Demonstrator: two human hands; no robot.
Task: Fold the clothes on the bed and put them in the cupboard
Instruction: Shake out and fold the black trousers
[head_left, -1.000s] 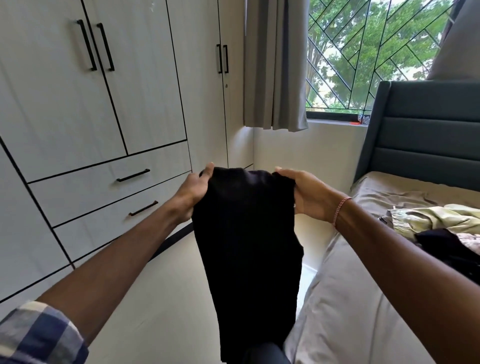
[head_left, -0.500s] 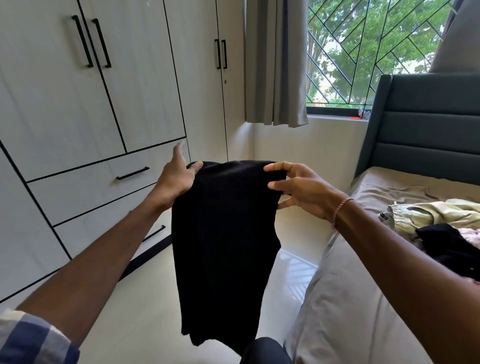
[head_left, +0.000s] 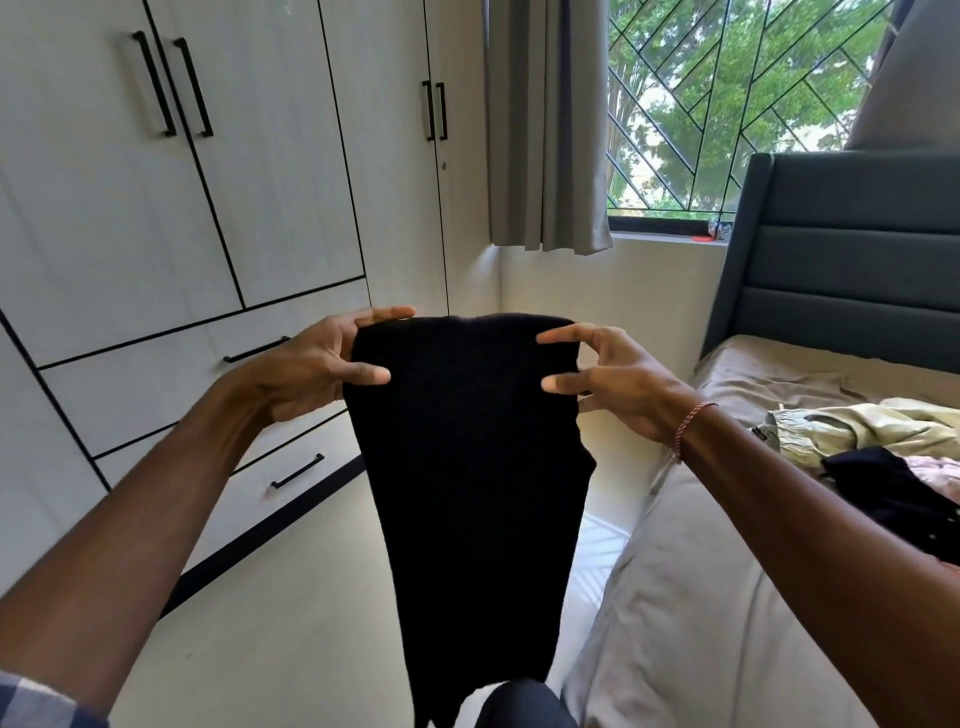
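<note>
A white panelled cupboard (head_left: 104, 208) with black bar handles stands beyond the left hand (head_left: 306, 369). A beige-sheeted bed (head_left: 701, 597) carrying a heap of unfolded clothes (head_left: 883, 447) lies beside the right hand (head_left: 618, 379). A long black knitted garment (head_left: 467, 467) is held hanging between the hands, its top corners pinched by both, thumbs in front.

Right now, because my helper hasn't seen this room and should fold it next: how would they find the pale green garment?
Start at the grey headboard; the bed in front of it carries a heap of clothes. The pale green garment is the crumpled piece nearest the headboard, the only light green one, beside a black garment and pink cloth.
</note>
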